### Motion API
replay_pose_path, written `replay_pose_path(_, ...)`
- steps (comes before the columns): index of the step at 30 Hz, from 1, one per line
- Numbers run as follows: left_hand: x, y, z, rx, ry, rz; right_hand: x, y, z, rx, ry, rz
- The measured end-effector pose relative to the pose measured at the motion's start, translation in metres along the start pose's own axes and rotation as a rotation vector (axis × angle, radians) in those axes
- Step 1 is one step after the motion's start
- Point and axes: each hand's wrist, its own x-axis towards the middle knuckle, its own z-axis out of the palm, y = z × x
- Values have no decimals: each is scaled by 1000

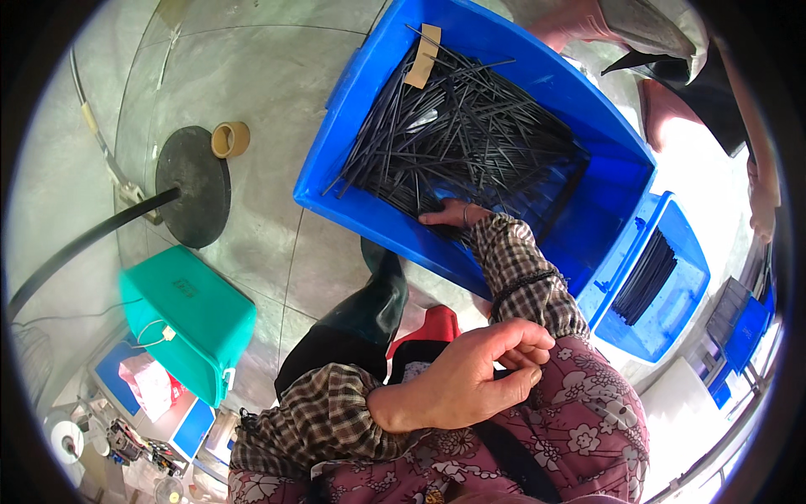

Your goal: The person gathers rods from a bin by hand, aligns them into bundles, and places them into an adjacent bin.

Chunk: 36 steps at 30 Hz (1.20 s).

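A large blue plastic bin (352, 107) holds a loose heap of thin black rods (466, 126), possibly plastic strips. My right hand (450, 213) reaches down inside its near wall, fingers among the rods; its fingertips are hidden, so its grip is unclear. My left hand (466, 378) is over my lap, fingers curled and thumb apart, with no object visible in it. A tan cardboard strip (423, 57) lies on the rods at the bin's far left, and a small clear piece (422, 120) rests among them.
A smaller blue bin (683, 296) with a bundle of black strips (645, 277) stands at the right. On the left are a teal plastic bin (208, 296), a round black base (192, 208) with a pole, and a tape roll (231, 140). Another person's legs and hand are at upper right.
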Motion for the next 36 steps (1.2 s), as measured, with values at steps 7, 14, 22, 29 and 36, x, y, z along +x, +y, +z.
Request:
replay_pose_path(7, 0, 1, 2, -4, 33, -13, 8, 4, 3, -19, 8, -80)
replay_pose_path(14, 7, -6, -5, 60, 19, 76, 12, 6, -2, -86, -21, -31)
replay_pose_path(22, 11, -4, -6, 86, 56, 73, 0, -13, -1, -84, 83, -97)
replay_pose_path(29, 24, -10, -9, 173, 105, 138, -6, -20, -7, -8, -137, 117)
replay_pose_path(36, 36, -15, -20, 218, 138, 65, -44, 11, -4, 382, -66, -134)
